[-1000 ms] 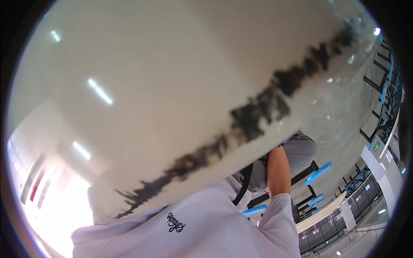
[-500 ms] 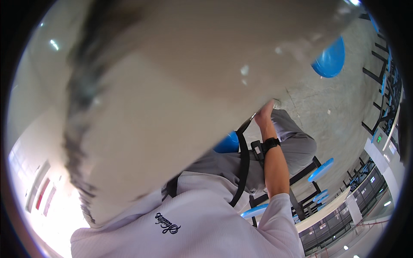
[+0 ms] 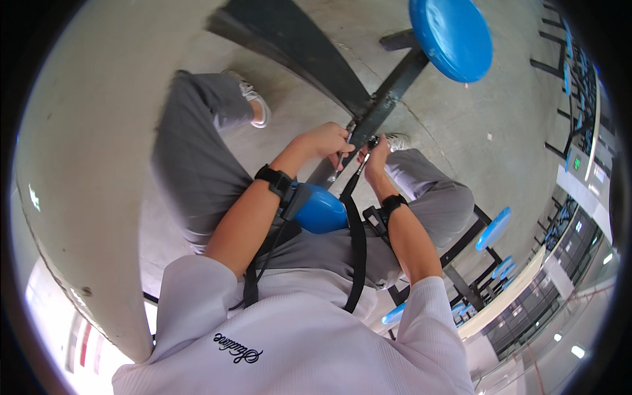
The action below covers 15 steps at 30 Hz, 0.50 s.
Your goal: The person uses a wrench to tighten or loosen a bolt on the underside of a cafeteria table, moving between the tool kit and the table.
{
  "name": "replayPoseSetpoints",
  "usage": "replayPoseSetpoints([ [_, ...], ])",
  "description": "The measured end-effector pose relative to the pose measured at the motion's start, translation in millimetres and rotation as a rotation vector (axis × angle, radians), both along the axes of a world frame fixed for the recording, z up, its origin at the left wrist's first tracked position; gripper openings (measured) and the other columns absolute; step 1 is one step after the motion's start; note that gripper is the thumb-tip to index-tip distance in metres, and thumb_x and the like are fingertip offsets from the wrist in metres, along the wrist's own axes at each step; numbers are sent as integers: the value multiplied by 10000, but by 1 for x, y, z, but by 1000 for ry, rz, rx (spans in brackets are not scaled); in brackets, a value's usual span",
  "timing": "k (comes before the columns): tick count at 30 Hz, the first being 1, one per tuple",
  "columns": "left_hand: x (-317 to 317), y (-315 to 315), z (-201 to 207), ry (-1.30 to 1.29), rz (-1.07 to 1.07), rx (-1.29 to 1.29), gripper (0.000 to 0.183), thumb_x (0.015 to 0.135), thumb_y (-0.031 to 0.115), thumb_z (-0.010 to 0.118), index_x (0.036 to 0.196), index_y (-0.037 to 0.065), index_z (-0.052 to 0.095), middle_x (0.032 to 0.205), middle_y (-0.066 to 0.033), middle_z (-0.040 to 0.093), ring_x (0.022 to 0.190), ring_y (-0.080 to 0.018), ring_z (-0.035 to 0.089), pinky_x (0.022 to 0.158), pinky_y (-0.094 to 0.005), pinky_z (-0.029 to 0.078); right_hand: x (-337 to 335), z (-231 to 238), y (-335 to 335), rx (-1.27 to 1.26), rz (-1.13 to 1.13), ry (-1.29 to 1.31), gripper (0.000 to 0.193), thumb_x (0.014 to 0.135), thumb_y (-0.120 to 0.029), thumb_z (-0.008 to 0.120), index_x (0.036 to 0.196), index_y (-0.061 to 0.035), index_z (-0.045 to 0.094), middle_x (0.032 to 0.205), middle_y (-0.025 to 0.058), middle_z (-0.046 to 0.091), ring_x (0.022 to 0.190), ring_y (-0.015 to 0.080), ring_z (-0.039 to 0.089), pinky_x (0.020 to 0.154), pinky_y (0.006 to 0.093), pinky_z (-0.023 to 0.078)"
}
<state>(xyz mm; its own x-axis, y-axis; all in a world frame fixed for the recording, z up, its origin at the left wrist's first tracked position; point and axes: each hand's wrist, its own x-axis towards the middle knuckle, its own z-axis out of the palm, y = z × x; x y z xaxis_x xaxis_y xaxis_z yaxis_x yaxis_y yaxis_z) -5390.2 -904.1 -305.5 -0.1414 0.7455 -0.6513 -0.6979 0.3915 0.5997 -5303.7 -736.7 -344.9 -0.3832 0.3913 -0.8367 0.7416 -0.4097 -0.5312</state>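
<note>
My left hand is closed around a slim silver wrench, whose upper end reaches a dark metal bar at a joint of the frame. Just right of it, my right hand grips a ratchet wrench with a round head, a silver shaft and a black handle pointing back toward me. That head lies close against the side of the bar. Any bolt or nut there is too small to make out. Both wrists wear black straps with small devices.
A blue round stool seat tops the bar's far end, and another blue seat shows between my thighs. A pale tabletop fills the left side. A wide dark beam meets the bar. More blue stools stand at right.
The tabletop that covered most of the view has shifted left. My left hand, hidden before, now shows at the bar, and my right hand appears slightly farther left.
</note>
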Motion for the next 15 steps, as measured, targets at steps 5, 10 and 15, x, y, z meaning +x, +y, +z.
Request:
replayPoseSetpoints([
  [5,-5,3,1,65,-76,2,152,834,169,548,831,18,535,767,-66,601,546,-178,639,367,-218,277,10,-10,0,36,-1,149,531,915,-492,198,580,-113,357,459,26,328,382,174,362,395,303,328],
  [10,-9,0,3,93,-166,-77,176,843,197,541,914,36,550,785,-47,592,556,-160,636,382,-213,274,-1,1,-3,-162,-126,11,450,911,-464,233,622,-130,323,468,-10,298,369,129,295,374,285,286],
  [15,-10,0,5,79,-154,-130,265,848,221,546,1057,57,549,775,-26,565,568,-137,614,395,-204,269,4,-14,-5,-42,-89,-5,463,910,-460,268,677,-87,411,515,22,383,429,150,394,437,308,338],
])
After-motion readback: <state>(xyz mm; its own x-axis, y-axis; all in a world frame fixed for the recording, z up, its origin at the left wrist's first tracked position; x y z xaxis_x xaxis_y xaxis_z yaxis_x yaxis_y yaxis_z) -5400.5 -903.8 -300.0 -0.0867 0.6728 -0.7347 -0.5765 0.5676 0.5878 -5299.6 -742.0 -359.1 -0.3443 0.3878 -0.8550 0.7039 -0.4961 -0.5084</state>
